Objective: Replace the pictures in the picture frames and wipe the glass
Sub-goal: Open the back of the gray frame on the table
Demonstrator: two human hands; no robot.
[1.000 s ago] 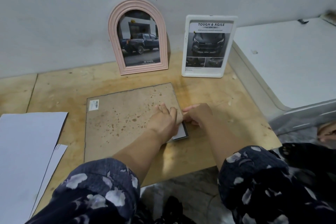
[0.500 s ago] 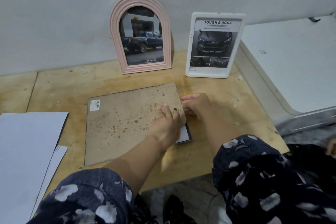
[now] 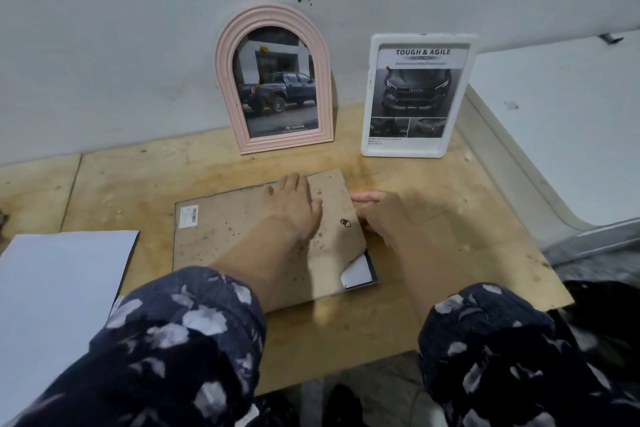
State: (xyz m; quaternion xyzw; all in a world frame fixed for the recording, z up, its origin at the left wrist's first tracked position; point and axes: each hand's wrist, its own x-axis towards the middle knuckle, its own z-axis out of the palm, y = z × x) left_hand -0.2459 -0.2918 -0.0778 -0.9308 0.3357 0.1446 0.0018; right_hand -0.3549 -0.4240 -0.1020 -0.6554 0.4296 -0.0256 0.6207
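Head view: a large frame (image 3: 242, 239) lies face down on the plywood bench (image 3: 433, 253), its spotted brown backing board (image 3: 228, 236) upward. The left hand (image 3: 291, 208) rests flat on the board, fingers spread, gripping nothing. The right hand (image 3: 384, 215) curls at the frame's right edge; whether it pinches anything cannot be told. White paper (image 3: 356, 272) shows at the near right corner. A pink arched frame (image 3: 273, 80) and a white frame (image 3: 415, 95) stand against the wall.

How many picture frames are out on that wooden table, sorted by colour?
Pink arched frame, standing at the wall: 1
White rectangular frame, standing at the wall: 1
Dark thin-edged frame lying face down, brown backing board up: 1
Total: 3
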